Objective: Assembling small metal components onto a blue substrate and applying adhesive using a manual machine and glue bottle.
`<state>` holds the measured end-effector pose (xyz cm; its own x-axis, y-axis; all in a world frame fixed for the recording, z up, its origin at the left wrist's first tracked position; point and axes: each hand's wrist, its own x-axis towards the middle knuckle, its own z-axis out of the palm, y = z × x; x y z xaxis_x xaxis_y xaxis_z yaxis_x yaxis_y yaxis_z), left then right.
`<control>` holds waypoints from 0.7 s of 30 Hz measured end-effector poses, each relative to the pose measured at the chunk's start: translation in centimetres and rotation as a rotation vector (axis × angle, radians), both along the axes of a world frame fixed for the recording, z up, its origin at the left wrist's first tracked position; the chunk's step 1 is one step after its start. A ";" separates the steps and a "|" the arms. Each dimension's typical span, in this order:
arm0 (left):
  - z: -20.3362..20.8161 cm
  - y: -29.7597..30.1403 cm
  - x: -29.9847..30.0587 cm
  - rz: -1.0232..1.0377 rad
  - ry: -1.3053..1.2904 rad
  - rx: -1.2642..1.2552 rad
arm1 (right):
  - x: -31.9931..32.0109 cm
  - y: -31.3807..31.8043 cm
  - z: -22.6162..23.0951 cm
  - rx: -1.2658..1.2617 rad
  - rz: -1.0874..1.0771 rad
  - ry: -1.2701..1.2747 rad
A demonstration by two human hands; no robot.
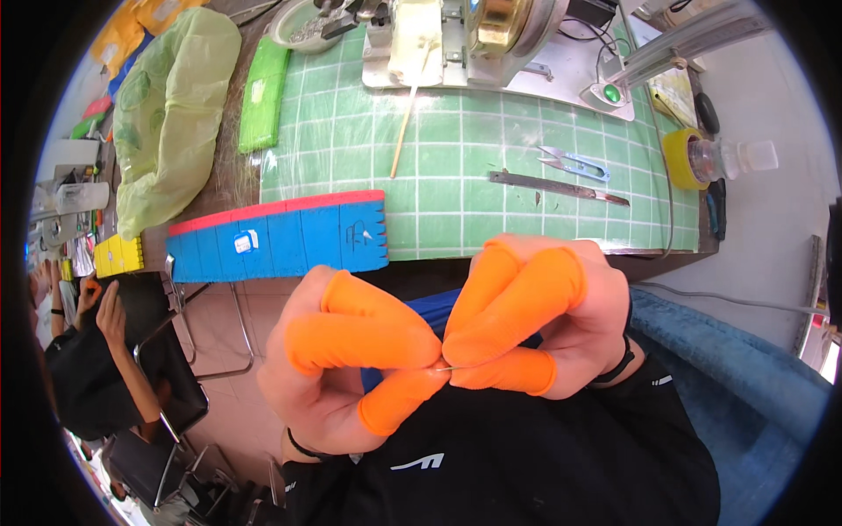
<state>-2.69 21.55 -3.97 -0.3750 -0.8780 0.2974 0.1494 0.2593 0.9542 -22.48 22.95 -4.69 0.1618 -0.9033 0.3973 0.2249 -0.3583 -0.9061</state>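
While the left hand point(351, 337) and right hand point(537, 311) pinch a thin wire-like piece point(445, 369) between them, on the near side of the green table point(438, 219), the step looks like fine two-handed handling; the next move probably calls for steady, light fingertips.

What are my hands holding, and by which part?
A thin wire-like piece, seemingly pinched by left hand and right hand on either side of its visible stretch.

Orange-sleeved fingers point(517, 307); black wristbands point(619, 364); black, white-marked shirt point(544, 451).
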 end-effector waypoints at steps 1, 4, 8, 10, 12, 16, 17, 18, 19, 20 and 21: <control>0.0 0.1 0.0 0.004 0.060 0.030 | 0.0 -0.2 0.0 -0.052 -0.006 0.040; -0.2 -0.8 0.0 -0.036 0.062 0.011 | -0.1 -0.3 0.3 -0.099 -0.020 0.099; 0.3 -0.4 0.3 -0.100 0.083 0.158 | -0.4 0.0 1.3 -0.081 -0.029 0.303; -0.6 -0.5 0.8 -0.118 0.075 0.082 | -0.2 -0.2 1.3 -0.117 0.032 0.349; -1.1 0.0 1.0 0.009 0.157 0.184 | 1.0 0.2 1.4 0.041 -0.028 0.341; -1.9 -0.2 1.4 -0.031 0.179 0.177 | 2.3 2.6 0.0 0.212 -0.284 0.260; -1.9 -0.1 1.2 0.003 0.196 0.189 | 2.2 2.4 0.0 0.215 -0.284 0.264; -2.0 0.0 1.0 0.037 0.212 0.201 | 1.9 2.0 -0.1 0.183 -0.270 0.250; -2.3 -0.1 1.1 0.045 0.209 0.203 | 1.8 1.6 -0.4 0.151 -0.249 0.230; -2.4 -0.3 1.5 0.040 0.176 0.130 | 1.6 0.9 0.4 0.154 -0.235 0.224; -2.5 -0.3 1.9 0.035 0.140 0.056 | 1.1 0.0 1.6 -0.035 -0.100 0.515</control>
<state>-0.80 21.27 -6.46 -0.3017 -0.9067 0.2947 0.2742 0.2136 0.9377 -21.39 22.94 -3.06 0.2580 -0.9117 0.3197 -0.2831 -0.3877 -0.8772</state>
